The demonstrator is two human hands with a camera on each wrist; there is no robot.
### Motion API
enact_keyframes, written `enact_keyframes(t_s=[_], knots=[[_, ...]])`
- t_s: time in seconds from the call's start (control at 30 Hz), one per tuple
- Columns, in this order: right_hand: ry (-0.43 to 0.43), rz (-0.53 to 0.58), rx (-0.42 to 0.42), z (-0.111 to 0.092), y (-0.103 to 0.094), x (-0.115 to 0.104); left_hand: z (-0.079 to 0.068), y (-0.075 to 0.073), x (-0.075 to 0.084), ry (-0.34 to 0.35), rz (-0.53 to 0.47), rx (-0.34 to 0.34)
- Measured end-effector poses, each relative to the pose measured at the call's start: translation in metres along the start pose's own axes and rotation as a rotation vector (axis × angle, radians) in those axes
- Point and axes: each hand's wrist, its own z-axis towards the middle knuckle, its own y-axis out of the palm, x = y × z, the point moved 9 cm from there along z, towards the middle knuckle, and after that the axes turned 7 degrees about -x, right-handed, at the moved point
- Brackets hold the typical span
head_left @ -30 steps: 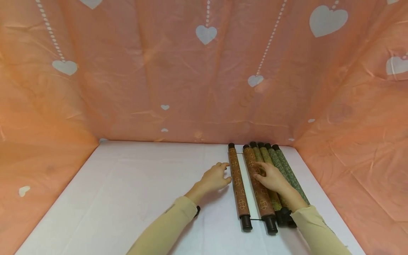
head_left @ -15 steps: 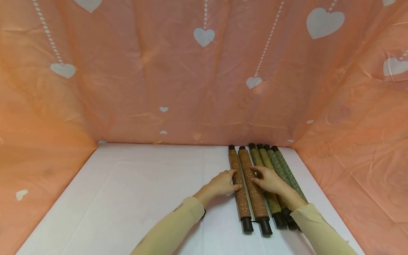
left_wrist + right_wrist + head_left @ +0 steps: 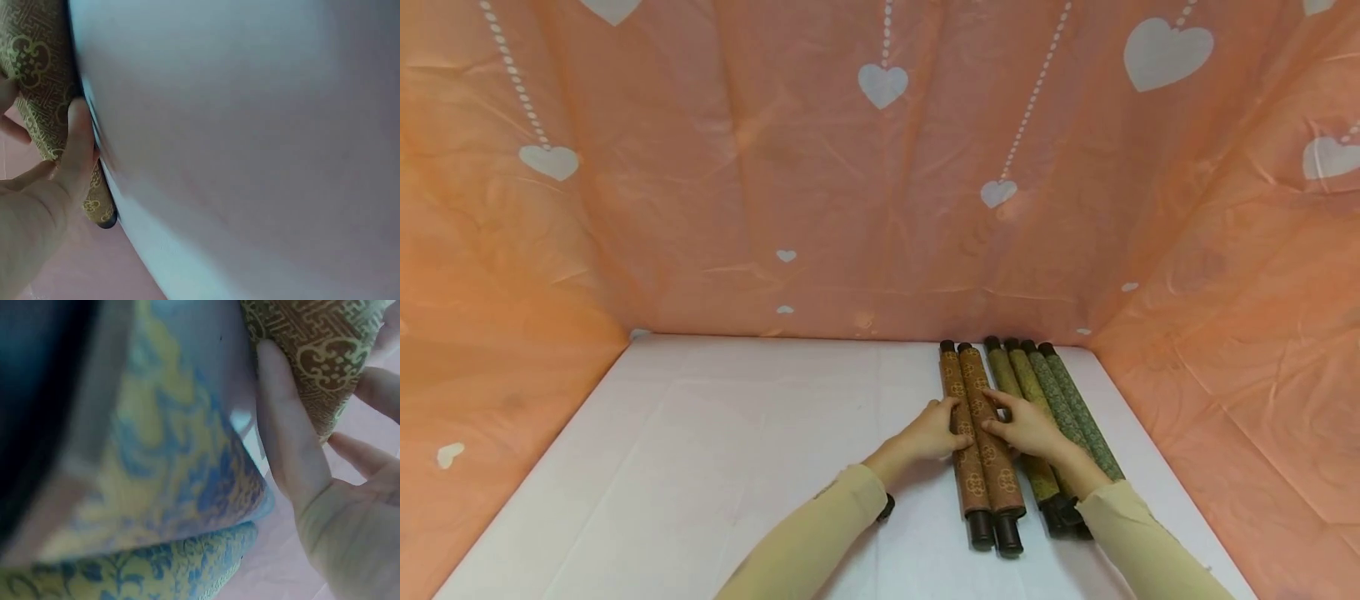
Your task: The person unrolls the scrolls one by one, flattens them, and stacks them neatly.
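A brown scroll with gold flower patterns lies lengthwise on the white table, rolled in from both ends into a left roll (image 3: pixel 974 483) and a right roll (image 3: pixel 1002 477) that lie side by side. Black knobs stick out at their ends. My left hand (image 3: pixel 929 432) holds the left roll between thumb and fingers. With its thumb and fingertips, my right hand (image 3: pixel 1032 430) grips the right roll. In the left wrist view, the left thumb (image 3: pixel 78 134) lies along the patterned roll (image 3: pixel 37 37). The right wrist view shows the right hand (image 3: pixel 350 512) spread around the brown roll (image 3: pixel 325 356).
To the right lie yellow-green patterned rolls (image 3: pixel 1041 481) and darker green rolls (image 3: pixel 1084 410), partly under my right forearm. A blurred yellow-and-blue roll (image 3: pixel 169 444) is close to the right wrist camera. An orange-pink heart-printed curtain (image 3: pixel 820 208) surrounds the white table (image 3: pixel 737 433).
The right brown roll has moved left with my right hand, closing the gap to the left roll. My left hand has come onto the left roll.
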Motion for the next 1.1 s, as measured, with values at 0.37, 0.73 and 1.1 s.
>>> enact_keyframes(t_s=[0.37,0.73,1.1], knots=[[-0.05,0.07,0.018,0.005,0.015,-0.012,-0.018,-0.015,-0.011,-0.008,-0.059,0.014],[-0.025,0.256,0.025,0.011,0.049,-0.043,-0.061,-0.045,-0.037,0.041,-0.109,0.044],[-0.113,0.319,0.043,0.02,0.097,-0.089,-0.112,-0.074,-0.067,0.035,-0.103,0.055]])
